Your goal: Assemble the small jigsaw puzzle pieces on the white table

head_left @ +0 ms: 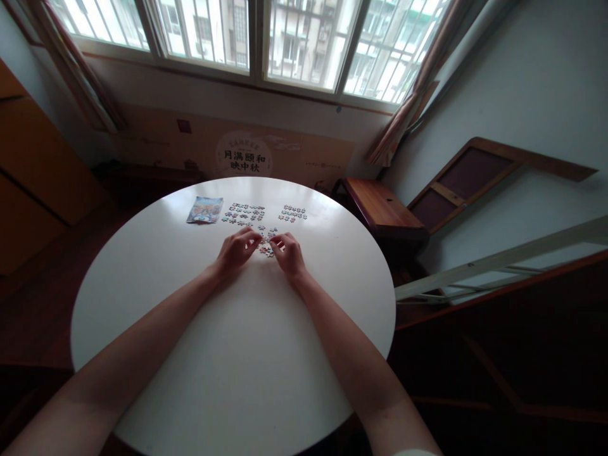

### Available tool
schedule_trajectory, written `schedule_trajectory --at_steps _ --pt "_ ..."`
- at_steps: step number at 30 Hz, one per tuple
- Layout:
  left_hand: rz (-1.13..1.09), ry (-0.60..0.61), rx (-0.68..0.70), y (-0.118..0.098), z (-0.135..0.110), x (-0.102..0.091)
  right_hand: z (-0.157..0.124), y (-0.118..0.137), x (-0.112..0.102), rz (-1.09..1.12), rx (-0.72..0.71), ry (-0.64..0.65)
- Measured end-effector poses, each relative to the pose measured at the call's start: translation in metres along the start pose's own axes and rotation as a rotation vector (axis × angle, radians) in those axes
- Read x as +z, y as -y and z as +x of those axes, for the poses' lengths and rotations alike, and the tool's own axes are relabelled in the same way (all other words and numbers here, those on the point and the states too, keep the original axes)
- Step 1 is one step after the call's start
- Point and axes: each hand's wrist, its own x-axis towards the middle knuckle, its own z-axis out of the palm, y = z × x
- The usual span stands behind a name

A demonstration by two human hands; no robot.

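Note:
Small jigsaw puzzle pieces lie on the white round table (228, 354). My left hand (239, 248) is closed in a pinch, its fingertips at a puzzle piece (266, 240) between the two hands. From the other side my right hand (287, 252) pinches at the same spot. Below the fingertips sits a small pile of puzzle pieces (266, 251). Just beyond the hands are a few loose pieces (272, 232). Farther back, one group of pieces (244, 213) is spread in rows on the left, and a smaller group (293, 213) on the right.
A colourful printed picture sheet or packet (205, 210) lies at the table's back left. Behind the table stand a wooden bench or stool (382, 206) and a printed cardboard panel (304, 155) under the windows. A pale rail (498, 275) runs along the right.

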Motion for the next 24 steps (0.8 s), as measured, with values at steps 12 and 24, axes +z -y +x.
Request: schedule_trajectory --at_steps 12,24 --pt "-0.028 0.007 0.006 -0.0033 0.0008 -0.0012 0.0002 -0.0025 0.0016 0.001 -0.009 -0.007" --pt "-0.021 0.007 0.008 -0.0021 0.0009 -0.0013 0.0004 -0.0011 0.0007 -0.009 -0.006 -0.004"
